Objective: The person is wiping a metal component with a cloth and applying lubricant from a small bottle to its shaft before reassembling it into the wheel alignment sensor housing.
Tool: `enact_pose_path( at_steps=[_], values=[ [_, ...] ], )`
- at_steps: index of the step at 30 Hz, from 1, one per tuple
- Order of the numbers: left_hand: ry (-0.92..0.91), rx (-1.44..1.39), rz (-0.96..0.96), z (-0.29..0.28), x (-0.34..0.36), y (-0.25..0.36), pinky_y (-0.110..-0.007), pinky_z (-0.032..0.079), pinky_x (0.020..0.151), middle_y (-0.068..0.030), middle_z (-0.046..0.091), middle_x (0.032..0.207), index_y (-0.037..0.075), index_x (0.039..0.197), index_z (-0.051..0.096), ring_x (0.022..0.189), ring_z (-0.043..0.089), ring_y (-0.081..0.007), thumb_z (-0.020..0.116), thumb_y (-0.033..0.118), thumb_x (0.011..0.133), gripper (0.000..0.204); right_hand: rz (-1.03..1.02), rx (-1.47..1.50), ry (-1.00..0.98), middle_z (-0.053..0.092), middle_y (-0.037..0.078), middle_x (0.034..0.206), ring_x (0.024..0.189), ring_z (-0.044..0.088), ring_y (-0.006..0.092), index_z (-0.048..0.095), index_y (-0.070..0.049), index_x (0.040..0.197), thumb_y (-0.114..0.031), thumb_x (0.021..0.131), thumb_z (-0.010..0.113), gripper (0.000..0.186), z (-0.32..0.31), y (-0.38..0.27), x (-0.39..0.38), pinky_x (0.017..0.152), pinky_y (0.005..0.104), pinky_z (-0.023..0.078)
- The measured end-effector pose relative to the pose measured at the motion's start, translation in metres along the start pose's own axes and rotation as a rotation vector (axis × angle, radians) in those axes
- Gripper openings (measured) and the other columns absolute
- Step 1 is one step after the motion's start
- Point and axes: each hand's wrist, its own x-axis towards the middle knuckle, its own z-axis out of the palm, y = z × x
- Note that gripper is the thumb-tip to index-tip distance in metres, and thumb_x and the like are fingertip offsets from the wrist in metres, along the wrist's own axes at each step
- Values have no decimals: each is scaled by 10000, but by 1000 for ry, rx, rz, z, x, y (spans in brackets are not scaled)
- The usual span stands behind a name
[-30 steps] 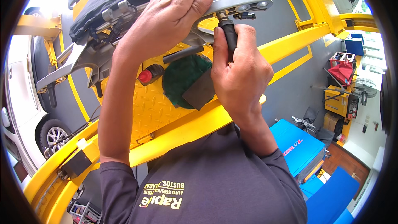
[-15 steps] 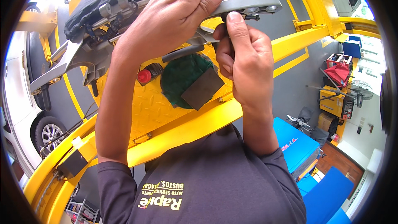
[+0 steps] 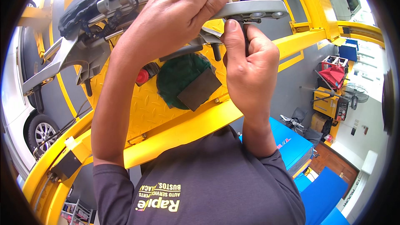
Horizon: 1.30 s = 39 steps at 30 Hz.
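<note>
A grey metal wheel clamp (image 3: 262, 7), with two-armed brackets at its ends, spans the upper picture. Across its middle reaches my left hand (image 3: 189, 6), with fingers curled over the clamp's bar; the part under the fingers is hidden. Beneath the right-hand bracket, my right hand (image 3: 252, 54) pinches a black peg (image 3: 246, 37) between thumb and bent fingers. The peg's top meets the bracket's underside. Other black pegs (image 3: 216, 52) hang from the clamp. Black cloth (image 3: 96, 6) covers the part behind its left side.
Below the clamp, a yellow tread plate (image 3: 146, 100) carries a dark green cloth bundle (image 3: 177, 77), a dark flat pad (image 3: 200, 89) and a red round-ended item (image 3: 142, 76). A yellow beam (image 3: 183, 131) crosses before my chest. A white car (image 3: 18, 100) stands left, a blue box (image 3: 287, 141) right.
My right hand has shifted slightly down and right relative to the bracket. The black peg now shows between its thumb and fingers. My left hand keeps its hold on the clamp.
</note>
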Motion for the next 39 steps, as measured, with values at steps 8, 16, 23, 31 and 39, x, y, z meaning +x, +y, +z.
enact_pose_path(
  at_steps=[8,16,23,31,39],
  values=[
    [-2,40,-47,-1,0,4,-490,430,1121,-206,739,1217,60,1353,639,1254,656,-373,400,390,1198,437,111,12,62,485,-69,610,548,411,-7,645,-5,869,-274,1155,610,395,-18,-12,-45,505,231,261],
    [-29,112,-78,-2,2,7,-474,446,1141,-204,717,1292,50,1375,627,1255,664,-373,403,380,1201,435,107,3,90,454,-77,608,546,373,0,658,0,878,-295,1145,635,399,-43,-3,-28,508,242,236],
    [41,127,30,4,-4,1,-428,435,1170,-129,740,1324,117,1348,672,1301,661,-344,448,269,1182,317,83,-82,21,623,86,613,524,555,158,692,21,917,-302,1103,674,374,-45,-6,-12,530,347,419],
    [58,163,13,6,-5,4,-439,428,1184,-134,736,1324,125,1365,667,1315,646,-354,451,276,1183,320,-76,-571,49,710,219,681,660,735,452,655,4,866,-284,1088,658,363,-40,-17,-1,600,497,559],
    [41,163,4,3,-4,7,-437,425,1187,-134,731,1329,126,1369,665,1321,638,-360,442,297,1189,333,-57,-554,117,610,182,652,528,537,299,637,15,876,-329,1115,666,420,-26,-12,-6,536,403,419]
  ],
)
